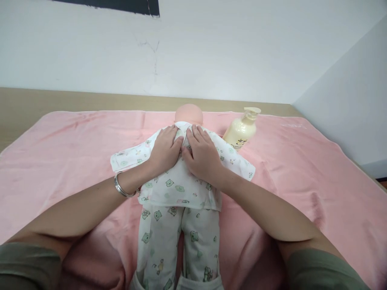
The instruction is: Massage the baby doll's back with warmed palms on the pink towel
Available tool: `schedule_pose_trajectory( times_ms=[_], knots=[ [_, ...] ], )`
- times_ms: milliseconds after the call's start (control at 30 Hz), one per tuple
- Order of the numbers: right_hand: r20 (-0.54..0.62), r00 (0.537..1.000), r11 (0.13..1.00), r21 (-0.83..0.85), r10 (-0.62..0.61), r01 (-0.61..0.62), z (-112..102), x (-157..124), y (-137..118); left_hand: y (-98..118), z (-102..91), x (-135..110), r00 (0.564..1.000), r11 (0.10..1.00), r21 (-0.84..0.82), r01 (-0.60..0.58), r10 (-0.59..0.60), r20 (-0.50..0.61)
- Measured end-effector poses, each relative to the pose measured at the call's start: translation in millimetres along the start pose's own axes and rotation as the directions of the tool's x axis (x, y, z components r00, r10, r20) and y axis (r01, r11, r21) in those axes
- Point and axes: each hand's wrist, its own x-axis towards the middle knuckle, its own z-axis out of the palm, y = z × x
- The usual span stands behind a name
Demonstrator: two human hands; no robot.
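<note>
A baby doll [189,113] lies on a pink blanket, its bald head pointing away from me. It wears a white printed top [184,189] and matching trousers [198,245]; the sleeves spread out to both sides. My left hand [167,148] rests flat on the left of the doll's upper chest area, fingers stretched toward its head. On the right side my right hand [202,155] lies flat in the same way, its thumb close to the left thumb. Neither hand holds anything. The doll's face cannot be made out.
A cream pump bottle [242,129] stands tilted beside the doll's right-hand sleeve. The pink blanket [75,161] covers most of a wooden table [18,104]. A white wall [211,48] rises behind, with another wall at the right.
</note>
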Motion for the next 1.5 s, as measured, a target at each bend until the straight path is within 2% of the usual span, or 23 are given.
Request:
schedule_pose_trajectory(
  times_ms=[267, 467, 567, 700, 833, 967, 1100, 1200, 1333, 1500],
  knots=[
    [-0.011, 1.000, 1.000, 0.015, -0.003, 0.003, 3, -3, -1, 2, -3.5, 0, 1.000, 0.999, 0.035, -0.011, 0.012, -0.017],
    [0.020, 1.000, 0.996, 0.081, 0.022, -0.024, 0, 12, 18, 16, -0.2, -23, 0.999, 0.997, 0.062, -0.040, 0.040, -0.009],
    [0.016, 1.000, 0.999, 0.051, 0.001, -0.002, -3, 17, 22, 20, 1.6, -31, 1.000, 0.999, 0.037, -0.027, 0.027, 0.012],
    [-0.026, 0.999, 0.995, -0.101, -0.020, 0.017, -4, 0, 3, 19, -5.2, -22, 0.997, 1.000, 0.026, 0.015, -0.017, 0.082],
    [-0.003, 0.998, 0.973, -0.226, -0.055, 0.053, -6, -22, -21, 13, -14.0, -1, 0.993, 0.996, 0.057, 0.074, -0.079, 0.093],
    [0.046, 0.998, 0.986, -0.161, -0.046, 0.053, -9, -17, -17, 10, -13.6, 4, 0.985, 0.985, 0.102, 0.137, -0.147, 0.096],
    [0.046, 0.997, 0.998, -0.018, 0.058, -0.057, -9, 4, 5, 16, -7.3, -15, 0.998, 0.991, 0.135, 0.024, -0.032, 0.050],
    [0.032, 0.996, 0.996, -0.008, 0.089, -0.088, -6, 10, 12, 21, -5.5, -27, 0.998, 0.992, 0.125, -0.035, 0.028, 0.057],
    [0.012, 0.999, 0.997, -0.072, 0.041, -0.040, -5, -4, -2, 19, -9.2, -17, 0.993, 0.991, 0.127, 0.035, -0.048, 0.106],
    [-0.005, 1.000, 0.990, -0.136, -0.023, 0.022, -5, -19, -17, 15, -14.3, 0, 0.992, 0.982, 0.173, 0.070, -0.087, 0.091]
  ],
)
